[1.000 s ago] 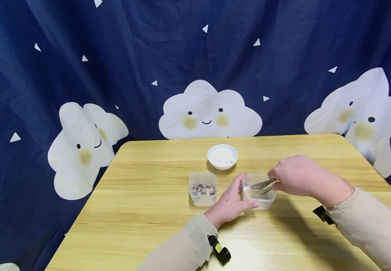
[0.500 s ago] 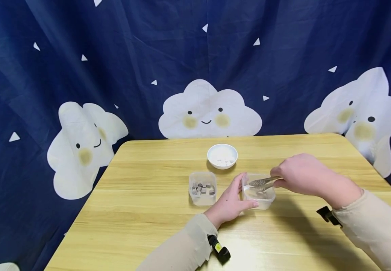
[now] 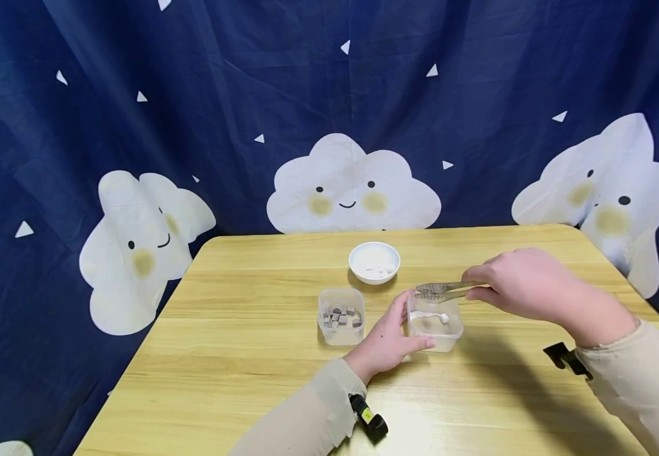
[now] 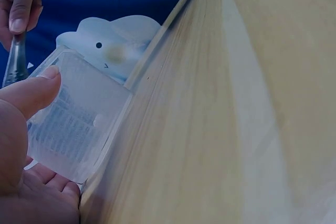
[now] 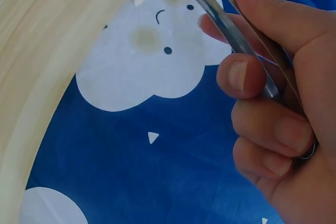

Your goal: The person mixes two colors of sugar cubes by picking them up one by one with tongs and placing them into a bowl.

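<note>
My right hand [image 3: 526, 286] grips silver metal tongs [image 3: 435, 287], pointing left above the clear square plastic box [image 3: 443, 344] which my left hand [image 3: 385, 345] clasps; inside, a small white lump [image 3: 444, 318] lies nearer to me.

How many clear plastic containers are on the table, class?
2: the right container, held by the left hand, and the left container, with grey cubes inside. None seems hidden.

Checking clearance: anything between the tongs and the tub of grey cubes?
Yes, in the head view: the left grip, holding the other tub, lies between the tongs and the tub of grey cubes.
</note>
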Available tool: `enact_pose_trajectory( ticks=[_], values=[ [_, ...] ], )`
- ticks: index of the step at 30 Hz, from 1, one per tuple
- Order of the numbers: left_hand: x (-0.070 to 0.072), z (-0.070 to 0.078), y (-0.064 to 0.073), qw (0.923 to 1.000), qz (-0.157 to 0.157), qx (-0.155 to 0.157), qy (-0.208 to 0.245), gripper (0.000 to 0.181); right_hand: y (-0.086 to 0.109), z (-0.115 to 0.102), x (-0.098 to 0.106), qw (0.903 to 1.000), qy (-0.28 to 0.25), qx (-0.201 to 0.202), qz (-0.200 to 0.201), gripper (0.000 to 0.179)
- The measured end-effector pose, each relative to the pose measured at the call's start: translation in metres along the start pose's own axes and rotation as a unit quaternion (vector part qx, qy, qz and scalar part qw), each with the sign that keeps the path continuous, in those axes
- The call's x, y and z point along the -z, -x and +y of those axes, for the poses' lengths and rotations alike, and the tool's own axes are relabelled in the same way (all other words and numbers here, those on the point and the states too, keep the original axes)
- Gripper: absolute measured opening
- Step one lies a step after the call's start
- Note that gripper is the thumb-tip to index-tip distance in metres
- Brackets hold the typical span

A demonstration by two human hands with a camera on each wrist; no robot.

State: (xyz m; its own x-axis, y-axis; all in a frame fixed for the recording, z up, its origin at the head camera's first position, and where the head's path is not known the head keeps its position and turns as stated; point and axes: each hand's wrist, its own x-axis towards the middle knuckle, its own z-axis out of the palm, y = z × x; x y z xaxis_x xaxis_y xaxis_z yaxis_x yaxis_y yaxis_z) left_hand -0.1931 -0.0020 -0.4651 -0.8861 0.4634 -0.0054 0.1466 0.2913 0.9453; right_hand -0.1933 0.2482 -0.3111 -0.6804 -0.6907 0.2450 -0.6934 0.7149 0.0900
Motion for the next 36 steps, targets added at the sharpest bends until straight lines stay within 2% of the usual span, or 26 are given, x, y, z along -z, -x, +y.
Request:
enact_pose_trajectory(
  ticks=[7,15,20,27,36],
  values=[
    [0.001,-0.002,0.0,1.0,-0.004,-0.007,0.002,0.099,-0.006,0.001,-0.004,0.9993,-0.008,-0.008,0.035,0.012],
    [0.001,-0.001,0.0,0.9999,-0.004,-0.007,-0.007,0.099,-0.028,0.006,-0.024,0.9983,-0.022,-0.032,0.043,0.008],
    [0.0,-0.002,0.0,1.0,-0.003,0.0,-0.008,0.101,-0.042,0.009,-0.038,0.9975,-0.036,-0.045,0.04,0.011],
    [0.0,-0.001,0.0,1.0,-0.005,-0.007,-0.005,0.098,-0.059,0.011,-0.054,0.996,-0.051,-0.069,0.025,0.009],
    [0.001,-0.001,0.0,0.9999,-0.002,-0.01,-0.01,0.097,-0.066,0.013,-0.062,0.9953,-0.052,-0.081,0.004,0.016]
  ],
)
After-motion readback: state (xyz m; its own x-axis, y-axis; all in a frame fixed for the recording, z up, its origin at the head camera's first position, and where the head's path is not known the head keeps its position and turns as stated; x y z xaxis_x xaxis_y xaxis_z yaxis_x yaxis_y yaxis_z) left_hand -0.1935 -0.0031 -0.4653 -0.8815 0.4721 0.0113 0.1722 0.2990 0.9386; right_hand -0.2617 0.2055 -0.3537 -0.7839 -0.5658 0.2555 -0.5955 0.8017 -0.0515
